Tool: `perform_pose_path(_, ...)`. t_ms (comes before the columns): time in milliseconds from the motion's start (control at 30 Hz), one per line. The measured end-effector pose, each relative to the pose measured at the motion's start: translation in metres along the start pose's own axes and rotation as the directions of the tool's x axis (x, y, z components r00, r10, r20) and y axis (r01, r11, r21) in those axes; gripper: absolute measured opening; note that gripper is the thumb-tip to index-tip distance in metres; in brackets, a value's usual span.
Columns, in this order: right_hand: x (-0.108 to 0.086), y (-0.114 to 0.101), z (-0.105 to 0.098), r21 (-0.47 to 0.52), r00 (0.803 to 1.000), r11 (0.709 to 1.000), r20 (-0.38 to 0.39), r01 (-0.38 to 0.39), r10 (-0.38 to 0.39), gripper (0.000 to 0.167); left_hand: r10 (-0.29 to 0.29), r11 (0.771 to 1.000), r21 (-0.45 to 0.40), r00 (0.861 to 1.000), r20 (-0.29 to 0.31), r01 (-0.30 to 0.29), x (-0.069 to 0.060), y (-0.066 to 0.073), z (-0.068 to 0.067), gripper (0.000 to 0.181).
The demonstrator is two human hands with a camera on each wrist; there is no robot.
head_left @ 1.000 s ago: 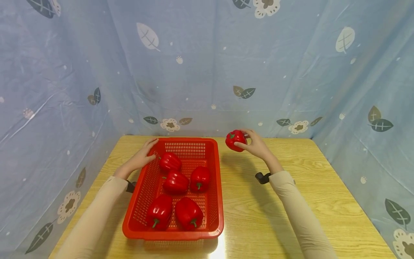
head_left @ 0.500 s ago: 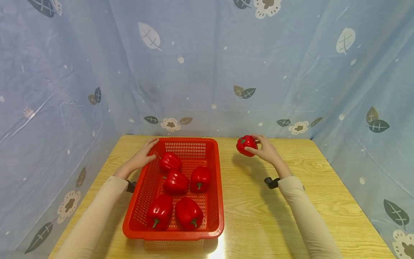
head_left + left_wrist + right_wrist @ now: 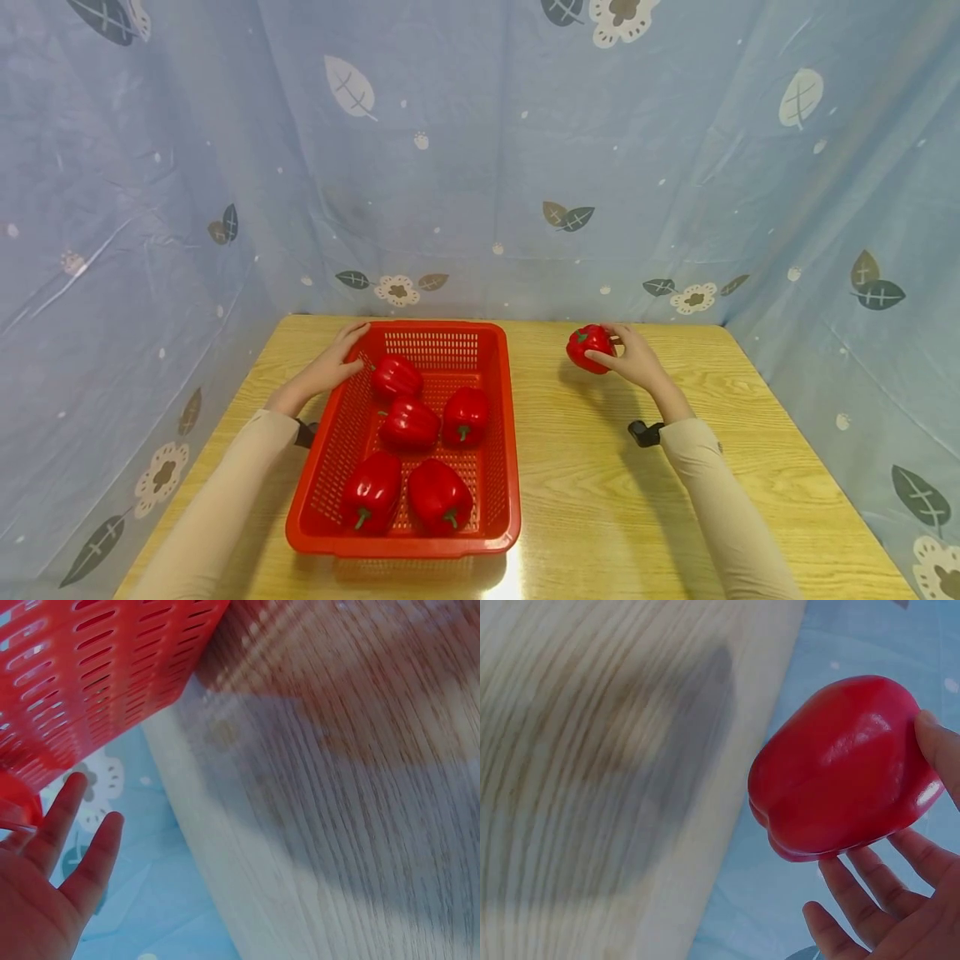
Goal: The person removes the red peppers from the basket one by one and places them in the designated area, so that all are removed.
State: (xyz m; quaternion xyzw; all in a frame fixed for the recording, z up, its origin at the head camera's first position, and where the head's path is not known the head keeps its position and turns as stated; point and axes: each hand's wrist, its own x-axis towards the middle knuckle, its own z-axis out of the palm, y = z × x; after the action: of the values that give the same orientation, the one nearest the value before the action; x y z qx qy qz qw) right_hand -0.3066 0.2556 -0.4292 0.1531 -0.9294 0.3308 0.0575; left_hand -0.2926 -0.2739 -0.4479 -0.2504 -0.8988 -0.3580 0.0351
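My right hand (image 3: pixel 636 360) grips a red bell pepper (image 3: pixel 590 348) between thumb and fingers, a little above the table right of the basket. In the right wrist view the glossy bell pepper (image 3: pixel 840 772) shows its smooth side, with the thumb on one side and fingertips beneath. My left hand (image 3: pixel 327 364) rests at the far left rim of a red plastic basket (image 3: pixel 513 467), fingers fairly straight. Several more red bell peppers lie inside, among them one bell pepper (image 3: pixel 409 422) near the middle. The left wrist view shows spread fingers (image 3: pixel 97 851) beside the slotted basket wall (image 3: pixel 97 667).
The light wooden table (image 3: pixel 585 517) carries the basket on its left half. A blue curtain (image 3: pixel 450 167) with leaf and flower prints hangs behind and along both sides. Each wrist wears a black camera mount, such as the right mount (image 3: pixel 645 433).
My right hand has carried the bell pepper to the right and lower, away from the basket. The left hand and the basket have stayed in place.
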Motion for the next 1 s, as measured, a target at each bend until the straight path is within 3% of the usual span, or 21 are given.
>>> perform_pose_path(467,-0.012,0.026,-0.002,-0.036,0.997,0.997,0.015,-0.075,0.076,0.074,-0.002,1.000,-0.005,1.000,0.005,0.002,0.000,0.001,0.000,0.068)
perform_pose_path(700,-0.018,0.042,-0.004,-0.049,0.996,0.995,0.010,-0.086,0.087,0.072,0.003,1.000,-0.001,1.000,0.003,-0.003,-0.001,0.004,0.000,0.067)
perform_pose_path(1000,-0.020,0.046,-0.006,-0.076,0.996,0.993,0.015,-0.087,0.088,0.072,0.005,1.000,-0.022,1.000,0.000,-0.005,-0.001,0.003,0.000,0.068)
